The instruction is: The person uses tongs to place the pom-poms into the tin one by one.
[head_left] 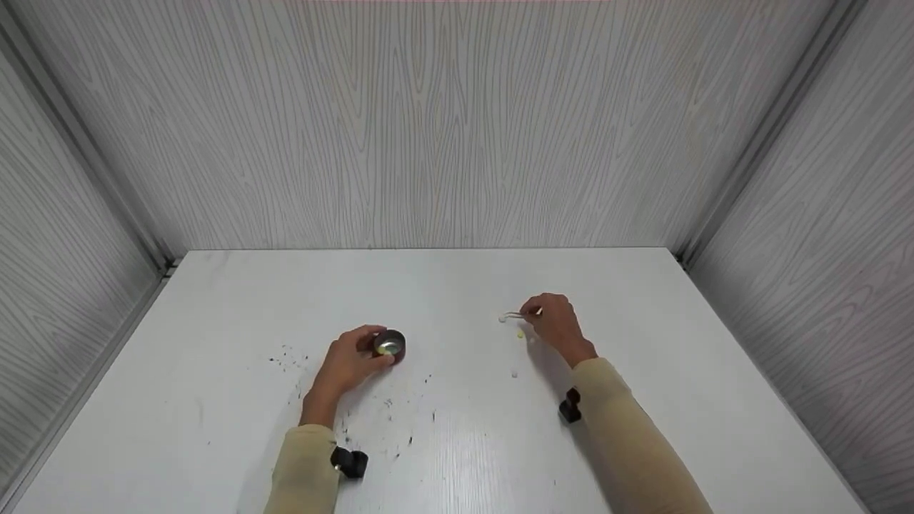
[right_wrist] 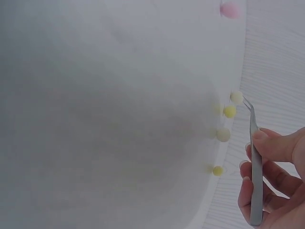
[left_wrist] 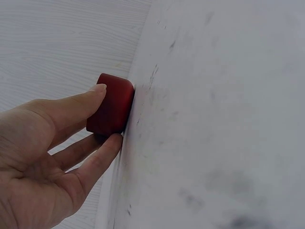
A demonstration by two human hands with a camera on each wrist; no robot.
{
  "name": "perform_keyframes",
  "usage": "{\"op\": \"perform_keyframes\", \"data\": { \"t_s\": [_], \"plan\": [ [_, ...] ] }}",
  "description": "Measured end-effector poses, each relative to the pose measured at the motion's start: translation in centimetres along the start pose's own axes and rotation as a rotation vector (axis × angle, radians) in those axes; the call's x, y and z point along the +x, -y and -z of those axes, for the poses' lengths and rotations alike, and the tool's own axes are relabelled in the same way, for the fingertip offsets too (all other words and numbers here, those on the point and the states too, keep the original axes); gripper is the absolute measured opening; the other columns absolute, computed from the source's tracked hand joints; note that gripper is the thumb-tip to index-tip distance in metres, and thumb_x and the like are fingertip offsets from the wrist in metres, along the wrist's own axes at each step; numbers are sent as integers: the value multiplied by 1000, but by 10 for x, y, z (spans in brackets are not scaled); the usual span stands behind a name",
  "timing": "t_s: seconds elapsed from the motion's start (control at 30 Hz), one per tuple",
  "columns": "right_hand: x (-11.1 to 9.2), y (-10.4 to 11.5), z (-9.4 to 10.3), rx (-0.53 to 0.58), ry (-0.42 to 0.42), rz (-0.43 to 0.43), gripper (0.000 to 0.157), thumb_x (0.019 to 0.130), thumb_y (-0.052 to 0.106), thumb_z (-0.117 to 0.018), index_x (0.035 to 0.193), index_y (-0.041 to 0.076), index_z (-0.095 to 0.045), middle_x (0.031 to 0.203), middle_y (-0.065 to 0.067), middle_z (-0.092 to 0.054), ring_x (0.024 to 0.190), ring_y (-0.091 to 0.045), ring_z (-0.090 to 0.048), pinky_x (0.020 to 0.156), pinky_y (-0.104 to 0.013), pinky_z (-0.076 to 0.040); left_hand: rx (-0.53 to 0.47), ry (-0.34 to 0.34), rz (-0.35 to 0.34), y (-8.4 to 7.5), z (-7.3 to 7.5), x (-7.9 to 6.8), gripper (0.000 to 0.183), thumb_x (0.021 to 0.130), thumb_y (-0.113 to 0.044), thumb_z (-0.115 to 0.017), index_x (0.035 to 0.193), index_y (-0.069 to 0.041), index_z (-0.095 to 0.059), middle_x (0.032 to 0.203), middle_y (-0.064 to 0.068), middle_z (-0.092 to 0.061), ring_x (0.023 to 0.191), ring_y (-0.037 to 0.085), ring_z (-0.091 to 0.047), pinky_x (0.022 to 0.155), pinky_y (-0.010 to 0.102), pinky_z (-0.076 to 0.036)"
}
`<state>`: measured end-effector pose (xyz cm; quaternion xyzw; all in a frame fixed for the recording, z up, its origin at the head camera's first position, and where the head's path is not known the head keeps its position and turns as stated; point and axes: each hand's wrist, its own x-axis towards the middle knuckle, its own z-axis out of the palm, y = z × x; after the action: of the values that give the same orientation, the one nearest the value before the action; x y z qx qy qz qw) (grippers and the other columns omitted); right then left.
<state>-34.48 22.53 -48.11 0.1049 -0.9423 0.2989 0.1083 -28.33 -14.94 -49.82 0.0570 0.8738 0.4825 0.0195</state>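
Observation:
My left hand [head_left: 350, 363] holds a small round dark-red cup [head_left: 398, 345] between thumb and fingers, upright on the white table. Its inside is silvery, with something yellow in it. In the left wrist view the cup's red outer wall [left_wrist: 113, 105] shows, with the thumb across it. My right hand [head_left: 555, 325] pinches bent-tip metal tweezers [right_wrist: 256, 186]. Their tips are at a small whitish ball [right_wrist: 237, 98]; whether they grip it I cannot tell. Close by lie a yellow ball [right_wrist: 229, 111], another whitish ball [right_wrist: 223, 134] and a smaller yellow ball [right_wrist: 218, 171].
A pink ball [right_wrist: 231, 10] lies apart from the others in the right wrist view. Dark specks and smudges [head_left: 285, 357] mark the white table [head_left: 443, 285] around the left hand. Wood-grain panels [head_left: 457, 128] stand at the back and both sides.

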Motion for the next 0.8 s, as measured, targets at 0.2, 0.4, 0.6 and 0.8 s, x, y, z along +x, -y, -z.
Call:
{"op": "perform_keyframes", "data": {
  "t_s": [0.2,0.4,0.6,0.8],
  "plan": [
    [-1,0,0,7,-8,0,14,93,-5,-69,96,2,-81,101,-16,-77,94,-32,-70,85,-47,-58,5,-3,-5,-1,-1,0,53,91,-6,-77,141,-4,-60,141,23,-64,132,39,-61,115,55,-44],
    [-1,0,1,-9,-14,4,15,93,-5,-69,96,2,-81,100,-16,-78,95,-32,-71,85,-47,-59,-4,-2,0,-1,-1,-1,53,90,-6,-78,141,-5,-60,142,23,-63,133,39,-60,116,54,-44],
    [-2,0,3,26,-10,3,14,92,-5,-70,95,2,-82,99,-16,-77,93,-32,-70,84,-46,-58,-18,-5,-25,0,0,-2,53,90,-5,-77,141,-4,-60,139,23,-65,131,39,-62,114,54,-46],
    [-2,0,4,42,-8,3,14,93,-4,-69,95,3,-82,98,-15,-77,93,-32,-70,84,-46,-59,-16,-4,-24,-1,0,-1,53,90,-6,-78,140,-4,-61,139,24,-65,131,39,-62,114,54,-45]
  ]
}}
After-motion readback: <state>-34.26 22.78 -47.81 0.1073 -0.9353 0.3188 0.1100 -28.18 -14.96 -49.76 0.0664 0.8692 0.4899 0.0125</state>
